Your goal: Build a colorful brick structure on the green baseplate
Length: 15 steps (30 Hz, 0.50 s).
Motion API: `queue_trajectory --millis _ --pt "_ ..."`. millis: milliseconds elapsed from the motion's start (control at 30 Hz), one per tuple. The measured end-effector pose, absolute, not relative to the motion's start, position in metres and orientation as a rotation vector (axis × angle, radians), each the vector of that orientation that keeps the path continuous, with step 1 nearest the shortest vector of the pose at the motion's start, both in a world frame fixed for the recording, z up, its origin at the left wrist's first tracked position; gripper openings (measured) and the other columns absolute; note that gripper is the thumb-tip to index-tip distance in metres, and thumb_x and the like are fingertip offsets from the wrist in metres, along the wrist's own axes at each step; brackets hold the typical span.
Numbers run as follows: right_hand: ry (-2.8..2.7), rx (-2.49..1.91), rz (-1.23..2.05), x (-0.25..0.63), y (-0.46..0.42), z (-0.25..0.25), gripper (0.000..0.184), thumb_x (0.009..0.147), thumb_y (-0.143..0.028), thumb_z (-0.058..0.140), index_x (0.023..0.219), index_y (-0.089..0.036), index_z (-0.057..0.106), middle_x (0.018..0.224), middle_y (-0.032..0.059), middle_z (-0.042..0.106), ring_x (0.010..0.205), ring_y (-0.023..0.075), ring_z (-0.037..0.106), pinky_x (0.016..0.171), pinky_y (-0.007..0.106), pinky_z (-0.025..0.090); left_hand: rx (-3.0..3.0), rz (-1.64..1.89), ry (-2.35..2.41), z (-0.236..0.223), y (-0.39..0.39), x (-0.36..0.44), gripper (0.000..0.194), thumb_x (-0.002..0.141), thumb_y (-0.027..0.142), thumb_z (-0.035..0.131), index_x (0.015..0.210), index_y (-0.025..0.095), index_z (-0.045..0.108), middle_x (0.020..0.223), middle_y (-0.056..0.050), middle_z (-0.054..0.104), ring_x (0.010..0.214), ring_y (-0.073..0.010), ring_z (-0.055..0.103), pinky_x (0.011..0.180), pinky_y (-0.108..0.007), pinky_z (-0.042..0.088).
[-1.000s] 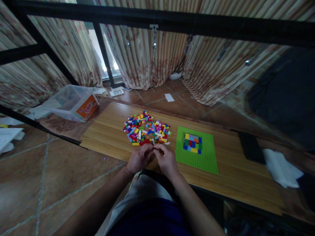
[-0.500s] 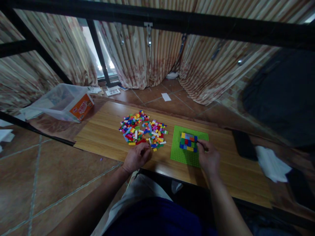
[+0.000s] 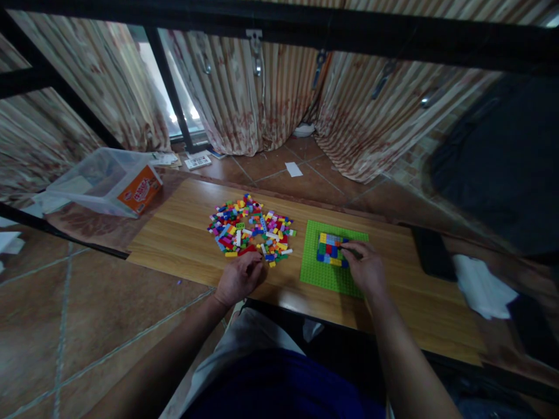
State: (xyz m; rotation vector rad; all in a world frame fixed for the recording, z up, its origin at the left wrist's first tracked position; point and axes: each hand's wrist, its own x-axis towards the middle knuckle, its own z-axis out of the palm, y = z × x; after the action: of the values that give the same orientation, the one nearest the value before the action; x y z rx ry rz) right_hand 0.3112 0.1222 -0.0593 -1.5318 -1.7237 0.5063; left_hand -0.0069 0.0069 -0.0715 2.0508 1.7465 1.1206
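Observation:
A green baseplate (image 3: 310,267) lies on the wooden board (image 3: 174,233), bearing a block of toy bricks (image 3: 331,250) in blue, yellow, red, green and grey. Over the right side of that block, my right hand (image 3: 365,267) reaches with thumb and fingers pinched together at its upper right. Whatever is between those fingertips is too small and dark to make out. My left hand (image 3: 239,278) rests curled at the near edge of a loose pile of coloured bricks (image 3: 253,227). Its fingers are closed, and what they may hold is hidden.
A clear plastic bin (image 3: 109,180) with an orange label stands at the left. Right of the baseplate lie a dark flat object (image 3: 432,253) and a white crumpled sheet (image 3: 483,285). Curtains (image 3: 279,93) hang behind a black metal bar (image 3: 288,29).
My right hand has moved left and slightly up, so its fingertips now cover part of the brick block's right side. My left hand stays nearly still; the view has shifted slightly.

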Motion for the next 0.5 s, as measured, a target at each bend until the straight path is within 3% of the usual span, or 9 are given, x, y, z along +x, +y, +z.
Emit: queue_trajectory --millis 500 --pt "-1.723 -1.575 0.63 0.318 0.135 -0.06 0.027 0.073 -0.048 0.065 0.082 -0.026 0.077 0.098 0.0074 0.068 0.096 0.0242 0.061 0.096 0.045 0.044 2.06 1.112 1.754 -0.068 0.008 -0.005 0.013 0.092 0.026 0.051 0.099 0.02 0.06 0.095 -0.005 0.071 0.086 -0.0174 0.068 0.08 -0.03 0.056"
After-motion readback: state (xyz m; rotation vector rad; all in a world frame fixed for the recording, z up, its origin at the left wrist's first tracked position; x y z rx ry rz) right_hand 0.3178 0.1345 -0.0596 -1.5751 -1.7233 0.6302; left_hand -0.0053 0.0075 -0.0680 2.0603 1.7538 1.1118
